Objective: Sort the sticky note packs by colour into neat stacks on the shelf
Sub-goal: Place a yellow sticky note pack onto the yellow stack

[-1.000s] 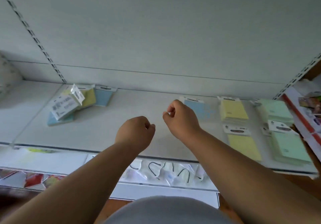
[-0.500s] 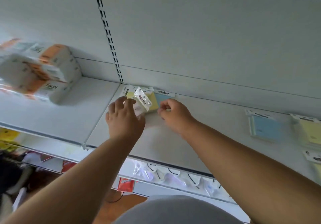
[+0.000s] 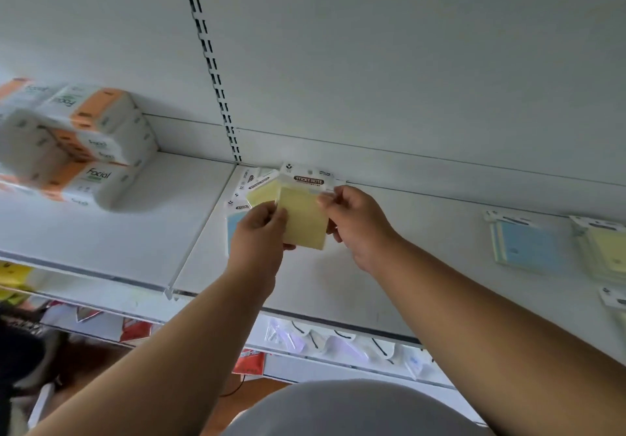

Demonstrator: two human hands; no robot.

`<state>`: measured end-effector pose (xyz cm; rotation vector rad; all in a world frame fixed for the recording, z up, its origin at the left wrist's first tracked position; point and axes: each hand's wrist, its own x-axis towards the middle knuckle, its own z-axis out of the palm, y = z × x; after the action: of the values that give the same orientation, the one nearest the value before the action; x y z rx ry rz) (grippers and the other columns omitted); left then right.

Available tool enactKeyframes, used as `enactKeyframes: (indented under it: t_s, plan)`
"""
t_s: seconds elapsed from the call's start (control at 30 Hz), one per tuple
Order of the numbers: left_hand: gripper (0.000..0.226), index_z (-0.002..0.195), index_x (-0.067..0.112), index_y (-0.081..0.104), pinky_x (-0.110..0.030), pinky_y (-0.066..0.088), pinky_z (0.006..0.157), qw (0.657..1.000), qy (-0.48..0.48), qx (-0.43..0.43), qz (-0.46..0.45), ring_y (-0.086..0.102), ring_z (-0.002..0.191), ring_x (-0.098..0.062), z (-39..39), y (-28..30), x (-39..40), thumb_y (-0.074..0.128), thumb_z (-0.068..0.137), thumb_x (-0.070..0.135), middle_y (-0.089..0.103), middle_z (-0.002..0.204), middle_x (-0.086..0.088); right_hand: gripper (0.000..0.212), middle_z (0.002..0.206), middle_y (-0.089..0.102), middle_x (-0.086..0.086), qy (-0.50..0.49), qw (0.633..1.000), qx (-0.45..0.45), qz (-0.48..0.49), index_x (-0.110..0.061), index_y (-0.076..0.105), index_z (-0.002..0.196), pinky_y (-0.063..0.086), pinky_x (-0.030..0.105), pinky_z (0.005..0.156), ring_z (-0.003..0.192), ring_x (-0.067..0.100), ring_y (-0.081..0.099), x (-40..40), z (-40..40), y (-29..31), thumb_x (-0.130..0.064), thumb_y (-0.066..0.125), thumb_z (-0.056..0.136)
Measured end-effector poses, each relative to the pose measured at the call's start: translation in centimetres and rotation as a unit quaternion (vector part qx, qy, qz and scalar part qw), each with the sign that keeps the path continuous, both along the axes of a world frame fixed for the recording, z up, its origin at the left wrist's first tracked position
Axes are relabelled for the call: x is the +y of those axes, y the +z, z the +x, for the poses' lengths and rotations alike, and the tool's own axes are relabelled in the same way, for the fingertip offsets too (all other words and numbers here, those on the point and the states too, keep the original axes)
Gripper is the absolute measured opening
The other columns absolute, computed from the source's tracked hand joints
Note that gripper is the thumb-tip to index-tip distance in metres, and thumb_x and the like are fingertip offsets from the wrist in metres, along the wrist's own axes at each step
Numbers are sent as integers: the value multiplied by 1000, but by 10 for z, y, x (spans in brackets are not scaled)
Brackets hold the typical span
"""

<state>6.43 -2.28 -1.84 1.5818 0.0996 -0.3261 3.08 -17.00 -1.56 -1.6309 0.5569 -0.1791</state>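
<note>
two hands (image 3: 257, 232), three tissue packs (image 3: 98, 181)

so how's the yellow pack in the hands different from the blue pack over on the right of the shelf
The yellow pack is held up off the shelf by the left hand and right hand; the blue pack lies flat on the shelf, untouched. The yellow pack's "STICKY NOTE" label reads clearly; the blue pack's label is too blurred to read. Both are square pads with a white header card.

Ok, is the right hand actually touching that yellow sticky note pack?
Touching. The head view shows the right hand pinching the yellow sticky note pack at its upper right edge, while the left hand grips its left side.
</note>
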Motion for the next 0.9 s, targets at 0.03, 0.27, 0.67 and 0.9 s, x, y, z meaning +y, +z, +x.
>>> enactKeyframes:
  t_s: [0.03, 0.27, 0.67, 0.9]
  plan:
    - [20, 79, 28, 70, -32, 56, 61, 1000, -20, 10, -3, 62, 64, -16, -5, -3, -6, 58, 92, 20, 67, 80, 1, 11, 67, 58, -5, -22, 1000, -7, -9, -19, 60, 80, 40, 23, 50, 56, 13, 52, -7, -6, -1, -27, 66, 85]
    - [41, 115, 31, 57, -31, 55, 67, 971, -218, -52, 88, 66, 69, -10, -46, -18, -67, 74, 79, 18, 68, 84, 5, 19, 77, 64, 1, -163, 965, 45, -202, -13, 60, 82, 49, 34, 68, 70, 21, 59, -79, -76, -5, -31, 68, 83]
    - [37, 115, 29, 62, -12, 42, 70, 833, -419, -297, 206, 60, 75, 2, -148, 4, -255, 71, 79, 28, 61, 91, 18, 31, 93, 60, -9, -314, 868, 142, -359, -19, 63, 111, 37, 23, 73, 83, 12, 54, -247, -223, 8, -34, 63, 84]
    - [36, 120, 24, 61, -24, 45, 81, 803, -405, -342, 274, 60, 94, -14, -191, 4, -370, 65, 85, 31, 63, 106, 6, 30, 94, 63, -4, -261, 873, 167, -377, -16, 63, 113, 38, 25, 71, 91, 19, 61, -357, -258, 18, -25, 62, 84]
